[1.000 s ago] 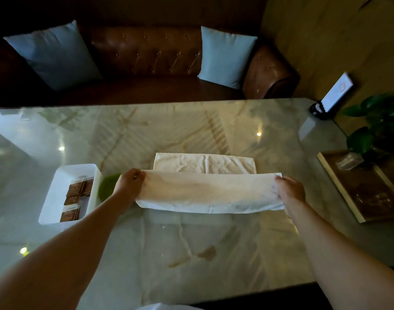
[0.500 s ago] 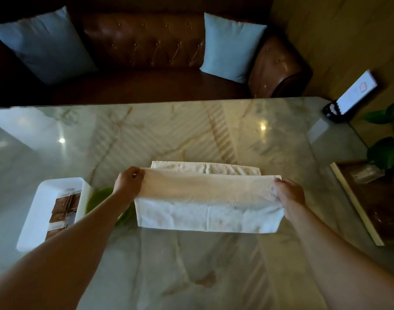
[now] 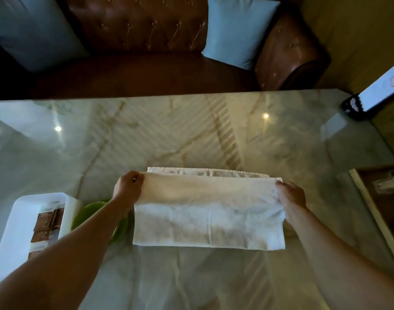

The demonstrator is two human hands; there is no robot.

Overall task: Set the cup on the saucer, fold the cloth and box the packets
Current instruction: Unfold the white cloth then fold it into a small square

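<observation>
A white cloth (image 3: pixel 208 211) lies on the marble table (image 3: pixel 169 135), folded over itself. My left hand (image 3: pixel 126 189) pinches its upper left corner and my right hand (image 3: pixel 290 195) pinches the upper right corner, holding the top layer near the far edge of the layer below. A white box (image 3: pixel 15 224) at the left holds several brown packets (image 3: pixel 46 224). Between box and cloth a green saucer (image 3: pixel 91 211) shows, mostly hidden under my left forearm. No cup is visible.
A brown leather sofa (image 3: pixel 147 41) with two pale blue cushions stands beyond the table's far edge. A phone on a stand (image 3: pixel 377 90) sits at the far right corner. A wooden tray (image 3: pixel 383 209) lies at the right edge.
Both hands have carried the cloth's top layer away from me, so the fold now almost covers the lower layer. The view has tilted down and nearer.
</observation>
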